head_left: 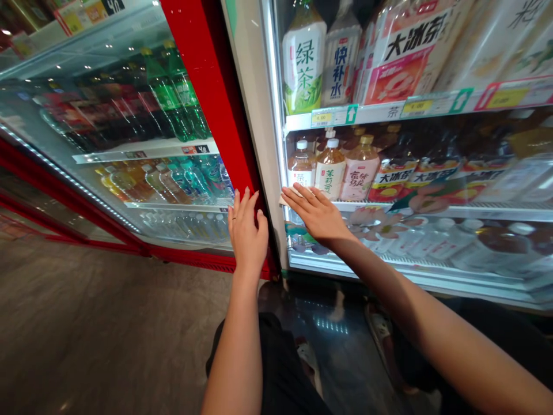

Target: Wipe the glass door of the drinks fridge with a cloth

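Two drink coolers side by side: a red cooler (216,98) on the left and a grey-framed cooler (254,115) with a glass door (432,242) beside it. My left hand (247,233) is open, fingers together, lying flat on the red frame's right edge with nothing in it. My right hand (317,213) is flat too, palm on the door's left edge, level with the tea bottles (330,170). It's pinning a small pale piece (286,199) under the fingertips. Wipe or paper slip, can't tell. I'd say the step in hand is pressing that piece onto the glass. Sliding it would call for steady palm pressure. There's a thin ring (234,218) on a left finger.
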`<state>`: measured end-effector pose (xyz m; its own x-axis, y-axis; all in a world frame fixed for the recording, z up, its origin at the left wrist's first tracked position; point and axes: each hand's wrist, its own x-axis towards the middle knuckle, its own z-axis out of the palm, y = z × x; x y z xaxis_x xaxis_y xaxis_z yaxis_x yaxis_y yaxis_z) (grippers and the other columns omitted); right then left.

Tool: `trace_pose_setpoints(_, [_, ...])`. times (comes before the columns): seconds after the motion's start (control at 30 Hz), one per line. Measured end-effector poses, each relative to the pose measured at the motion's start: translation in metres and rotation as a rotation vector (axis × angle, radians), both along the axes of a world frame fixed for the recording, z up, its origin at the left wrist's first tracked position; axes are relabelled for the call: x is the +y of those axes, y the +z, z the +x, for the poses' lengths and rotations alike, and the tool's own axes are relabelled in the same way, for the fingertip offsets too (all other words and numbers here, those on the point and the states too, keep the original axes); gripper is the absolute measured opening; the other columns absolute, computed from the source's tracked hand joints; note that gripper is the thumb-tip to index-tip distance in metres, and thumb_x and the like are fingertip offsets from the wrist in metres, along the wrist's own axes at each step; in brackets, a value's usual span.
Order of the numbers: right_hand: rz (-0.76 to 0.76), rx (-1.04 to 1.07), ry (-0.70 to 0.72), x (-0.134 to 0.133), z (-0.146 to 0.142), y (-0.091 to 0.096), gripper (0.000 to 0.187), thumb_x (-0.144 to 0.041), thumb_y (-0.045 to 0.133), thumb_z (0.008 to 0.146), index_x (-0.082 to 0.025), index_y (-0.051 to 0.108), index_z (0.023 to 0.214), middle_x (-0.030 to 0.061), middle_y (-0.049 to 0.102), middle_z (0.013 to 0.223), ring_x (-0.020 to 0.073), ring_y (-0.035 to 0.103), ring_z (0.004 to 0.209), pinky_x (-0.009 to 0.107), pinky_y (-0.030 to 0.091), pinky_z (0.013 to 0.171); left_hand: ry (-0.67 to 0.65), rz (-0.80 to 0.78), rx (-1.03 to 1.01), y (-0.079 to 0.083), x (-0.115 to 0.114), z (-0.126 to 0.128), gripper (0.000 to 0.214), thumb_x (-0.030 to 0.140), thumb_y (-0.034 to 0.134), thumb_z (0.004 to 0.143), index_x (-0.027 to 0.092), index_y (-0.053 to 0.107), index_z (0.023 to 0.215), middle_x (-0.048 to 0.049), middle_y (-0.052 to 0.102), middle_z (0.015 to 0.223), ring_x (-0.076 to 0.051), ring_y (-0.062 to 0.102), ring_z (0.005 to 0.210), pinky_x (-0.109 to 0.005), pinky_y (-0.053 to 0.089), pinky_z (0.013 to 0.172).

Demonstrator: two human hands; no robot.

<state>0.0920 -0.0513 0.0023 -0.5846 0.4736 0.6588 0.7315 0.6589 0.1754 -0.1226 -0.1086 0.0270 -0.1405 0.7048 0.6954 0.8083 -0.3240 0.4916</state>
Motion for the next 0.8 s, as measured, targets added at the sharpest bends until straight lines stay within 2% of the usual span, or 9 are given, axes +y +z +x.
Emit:
trace_pose_setpoints(0.2, [0.036,0.05,-0.011,-0.001,0.021,-0.004,0.1,0.003,0.044,0.098,-0.033,-0.003,0.179,-0.0012,0.036,0.18,0.0195,0.036,0.167,0.048,0.029,0.14,0.002,-0.008,0.012,0.001,-0.001,0.002,0.052,0.017,0.048,0.102,0.03,0.065,0.149,-0.0035,0.058,0.168,-0.025,0.037,0.167,-0.059,0.023,0.14])
trace_pose_setpoints(0.4, [0.048,0.046,-0.044,0.0,0.013,-0.001,0.096,0.002,0.045,0.098,-0.028,0.002,0.18,0.0015,0.037,0.181,0.0204,0.033,0.169,0.047,0.03,0.14,-0.01,-0.022,0.03,-0.001,0.001,0.002,0.051,0.018,0.048,0.103,0.029,0.065,0.149,-0.004,0.058,0.168,-0.025,0.037,0.167,-0.058,0.024,0.14])
trace_pose_setpoints(0.53, [0.025,-0.011,-0.028,-0.005,0.016,-0.006,0.095,-0.001,0.045,0.101,-0.027,-0.004,0.179,0.0016,0.039,0.18,0.0199,0.034,0.168,0.046,0.033,0.138,-0.021,-0.033,0.042,-0.001,0.001,0.003,0.05,0.019,0.048,0.103,0.026,0.065,0.15,-0.0063,0.058,0.168,-0.027,0.037,0.167,-0.06,0.024,0.139])
trace_pose_setpoints(0.7, [0.023,0.071,-0.147,-0.012,0.023,-0.012,0.104,0.005,0.043,0.096,-0.03,-0.01,0.178,0.0018,0.037,0.18,0.0237,0.036,0.168,0.047,0.03,0.138,-0.02,-0.035,0.057,-0.003,0.001,0.004,0.05,0.018,0.048,0.103,0.027,0.064,0.15,-0.0057,0.058,0.168,-0.026,0.037,0.167,-0.059,0.024,0.139])
trace_pose_setpoints(0.8, [0.001,0.097,-0.169,-0.013,0.024,-0.012,0.108,0.006,0.044,0.093,-0.031,-0.014,0.177,0.0015,0.033,0.182,0.0273,0.034,0.168,0.051,0.028,0.138,-0.023,-0.028,0.064,-0.005,0.002,0.005,0.05,0.018,0.047,0.104,0.027,0.064,0.15,-0.0056,0.058,0.168,-0.026,0.037,0.167,-0.059,0.025,0.139])
